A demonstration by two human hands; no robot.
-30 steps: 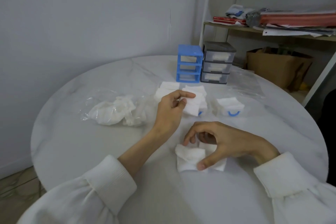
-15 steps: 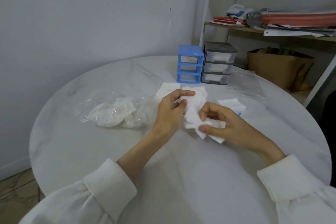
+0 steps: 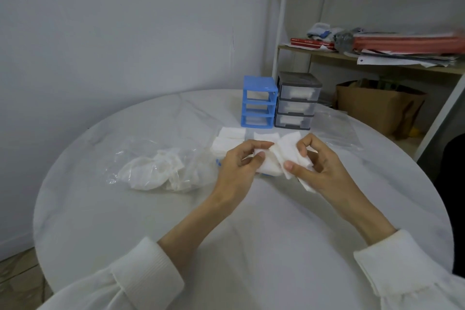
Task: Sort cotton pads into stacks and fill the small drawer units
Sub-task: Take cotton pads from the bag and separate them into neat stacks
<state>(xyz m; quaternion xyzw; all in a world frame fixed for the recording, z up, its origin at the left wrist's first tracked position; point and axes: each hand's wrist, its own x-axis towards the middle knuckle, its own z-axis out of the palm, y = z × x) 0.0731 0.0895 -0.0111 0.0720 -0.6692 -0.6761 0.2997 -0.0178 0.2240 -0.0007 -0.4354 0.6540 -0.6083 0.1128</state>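
Both hands meet over the middle of the round white table (image 3: 125, 221), each curled around white cotton pads. The left hand (image 3: 237, 167) holds a thick stack (image 3: 266, 167) from its left end: the thumb lies along the top edge, the index finger presses the near face, and the other fingers fold in beneath, so the grip is closed down to the thickness of the stack. The right hand (image 3: 319, 166) pinches a few loose pads (image 3: 289, 150) between the thumb, low and near, and the bent fingers above; the pads fan up and to the left, overlapping the stack, and one corner hangs below the palm. Whether the right fingers also touch the stack cannot be told. A blue edge (image 3: 218, 164) peeks out just left of the left hand, too hidden to identify. More pads (image 3: 230, 138) lie flat on the table just beyond the hands. Further back stand two small drawer units side by side, touching: the blue unit (image 3: 259, 106) on the left, and the grey unit (image 3: 297, 100) on the right with white showing through its three clear drawer fronts. To the left of the hands lies a crumpled clear bag (image 3: 156, 168) with white material inside, and a flat clear bag (image 3: 334, 128) lies on the right, far of the right hand. Past the table on the right are a shelf (image 3: 377, 63) stacked with papers and a brown box (image 3: 377, 106) below it
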